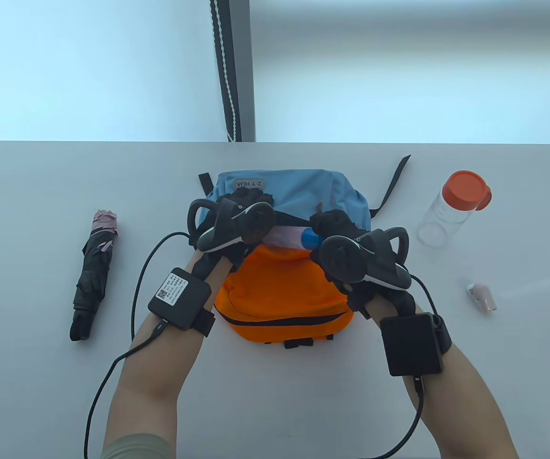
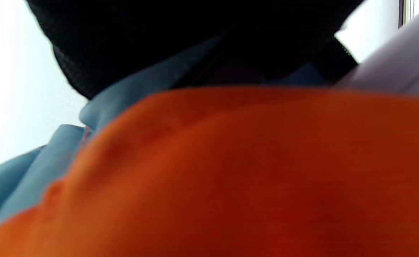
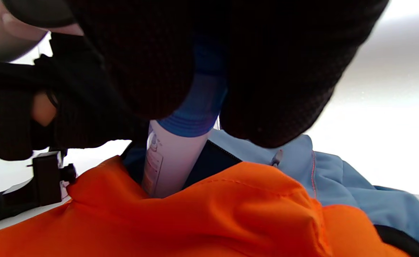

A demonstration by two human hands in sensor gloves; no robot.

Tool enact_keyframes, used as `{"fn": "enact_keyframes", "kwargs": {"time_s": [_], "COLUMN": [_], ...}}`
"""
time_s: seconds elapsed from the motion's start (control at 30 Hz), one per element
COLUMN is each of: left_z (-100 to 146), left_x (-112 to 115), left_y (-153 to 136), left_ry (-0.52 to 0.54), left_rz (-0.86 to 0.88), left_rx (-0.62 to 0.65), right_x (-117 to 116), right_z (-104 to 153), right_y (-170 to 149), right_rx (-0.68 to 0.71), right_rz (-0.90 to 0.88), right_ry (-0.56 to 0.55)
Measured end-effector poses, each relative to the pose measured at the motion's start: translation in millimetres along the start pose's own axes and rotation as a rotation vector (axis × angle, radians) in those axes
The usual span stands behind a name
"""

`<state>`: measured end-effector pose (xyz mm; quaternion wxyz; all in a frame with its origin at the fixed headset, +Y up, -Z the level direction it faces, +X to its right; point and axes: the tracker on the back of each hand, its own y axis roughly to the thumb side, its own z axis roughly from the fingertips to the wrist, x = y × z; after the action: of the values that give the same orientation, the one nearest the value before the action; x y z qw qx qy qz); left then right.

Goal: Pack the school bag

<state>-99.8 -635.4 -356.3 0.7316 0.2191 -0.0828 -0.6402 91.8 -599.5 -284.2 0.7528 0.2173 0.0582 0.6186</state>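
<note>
The tube (image 3: 175,157) is standing upright, its lower end already inside the open bag (image 1: 284,287) on the counter (image 1: 40,382). Your right hand (image 1: 334,227) is gripping its blue cap from above, so push straight down. Your left hand (image 1: 248,205) is holding the bag's opening edge.

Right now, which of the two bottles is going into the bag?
The blue-capped white bottle, held by the right hand in the bag opening; the orange-capped clear bottle lies on the table.
</note>
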Motion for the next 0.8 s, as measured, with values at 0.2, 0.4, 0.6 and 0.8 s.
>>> {"fn": "enact_keyframes", "kwargs": {"time_s": [0.2,0.4,0.6,0.8], "left_z": [-1,3,5,6], "left_x": [-2,1,4,4], "left_y": [-5,-6,-9,-11], "left_ry": [-0.033,-0.019,-0.033,-0.035], "left_rz": [0.069,0.097,0.127,0.162], "left_rx": [0.007,0.027,0.05,0.07], "right_x": [-39,-53,-75,-80], "right_z": [-21,-39,-50,-60], "right_y": [3,18,17,1], "right_rx": [-0.084,-0.027,-0.115,-0.246], "right_rz": [-0.072,0.155,0.359,0.431], "right_ry": [0.062,0.051,0.139,0.129]}}
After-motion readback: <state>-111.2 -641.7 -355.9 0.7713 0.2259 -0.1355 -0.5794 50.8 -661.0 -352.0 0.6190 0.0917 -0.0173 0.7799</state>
